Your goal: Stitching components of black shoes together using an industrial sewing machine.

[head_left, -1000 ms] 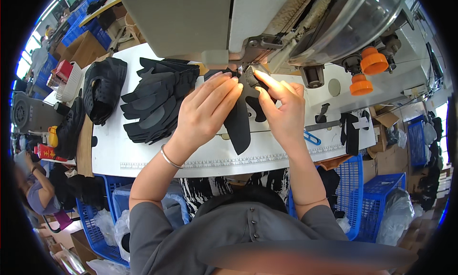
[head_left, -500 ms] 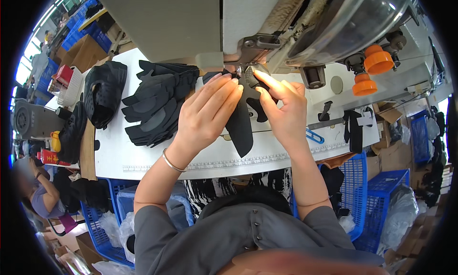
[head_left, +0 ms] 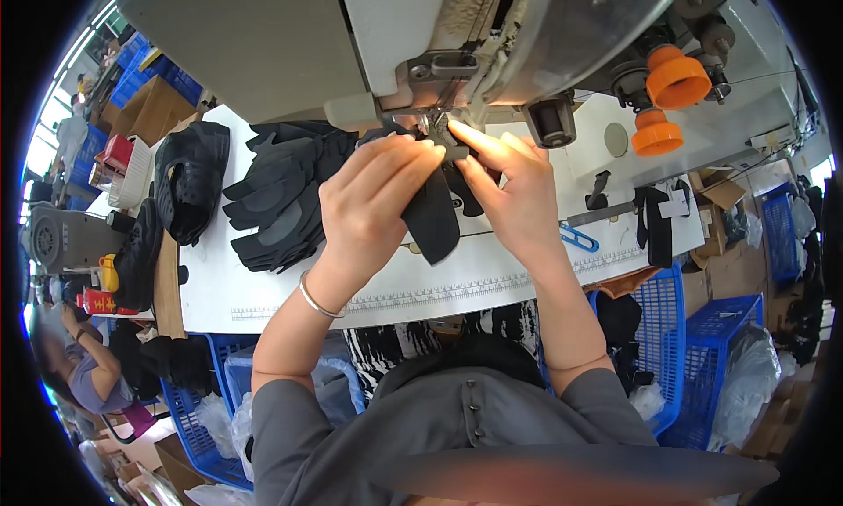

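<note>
A black fabric shoe piece [head_left: 432, 218] lies under the needle area of a sewing machine [head_left: 439, 67], its long rounded end reaching toward me. My left hand [head_left: 364, 194] rests on its left side with fingers pressed together; the thumb is hidden. On the other side, my right hand [head_left: 509, 185] grips the piece's edge close to the needle between forefinger and thumb. The needle itself is mostly covered by the fingers. To the left of my left hand, a fanned pile of black and dark grey cut pieces [head_left: 285, 190] lies on the white table [head_left: 369, 299].
Black shoes [head_left: 190, 181] stand at the table's left. A printed ruler strip [head_left: 421, 295] runs along the near edge. At right lie a blue cutter [head_left: 578, 238] and black straps [head_left: 654, 229]. Orange thread holders [head_left: 676, 80] hang above. Blue crates [head_left: 659, 343] flank me; another person [head_left: 92, 365] sits left.
The black shoe piece has moved a little farther under the machine, so its near end reaches less far toward me. Both hands have stayed on it, and my view has shifted slightly.
</note>
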{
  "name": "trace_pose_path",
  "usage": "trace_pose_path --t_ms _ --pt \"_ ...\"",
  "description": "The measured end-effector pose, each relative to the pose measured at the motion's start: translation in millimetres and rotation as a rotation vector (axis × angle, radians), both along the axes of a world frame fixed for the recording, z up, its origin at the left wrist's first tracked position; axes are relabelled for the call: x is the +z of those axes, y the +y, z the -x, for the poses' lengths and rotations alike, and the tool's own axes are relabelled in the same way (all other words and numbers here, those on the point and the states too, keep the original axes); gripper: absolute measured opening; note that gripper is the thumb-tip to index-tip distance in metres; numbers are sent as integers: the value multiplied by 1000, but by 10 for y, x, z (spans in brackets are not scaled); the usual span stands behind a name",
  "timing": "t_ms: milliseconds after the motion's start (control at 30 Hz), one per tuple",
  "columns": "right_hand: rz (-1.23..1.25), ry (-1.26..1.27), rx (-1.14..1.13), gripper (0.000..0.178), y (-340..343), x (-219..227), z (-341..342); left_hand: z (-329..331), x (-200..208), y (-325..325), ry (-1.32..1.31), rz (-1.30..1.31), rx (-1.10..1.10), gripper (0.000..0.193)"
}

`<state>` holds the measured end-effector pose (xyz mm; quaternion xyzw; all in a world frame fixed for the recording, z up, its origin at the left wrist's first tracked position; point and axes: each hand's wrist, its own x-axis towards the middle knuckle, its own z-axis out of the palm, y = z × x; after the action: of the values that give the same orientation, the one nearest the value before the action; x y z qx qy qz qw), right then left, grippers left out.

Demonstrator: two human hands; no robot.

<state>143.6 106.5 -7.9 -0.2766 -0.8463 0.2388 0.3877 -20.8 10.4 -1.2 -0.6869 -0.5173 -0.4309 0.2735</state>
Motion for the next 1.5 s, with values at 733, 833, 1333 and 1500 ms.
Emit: trace_pose_path --t_ms 733,833,1333,1500 --pt "-76 14 63 36 98 9 -33 52 -56 -45 448 -8 97 28" --pt "-99 -41 130 36 131 57 -153 29 -80 -22 500 -70 117 26" --pt "-130 -207 308 45 271 204 -266 70 -76 -2 529 -77 113 26" --pt "-74 -195 224 48 105 168 -213 187 -20 26 485 -67 32 27"
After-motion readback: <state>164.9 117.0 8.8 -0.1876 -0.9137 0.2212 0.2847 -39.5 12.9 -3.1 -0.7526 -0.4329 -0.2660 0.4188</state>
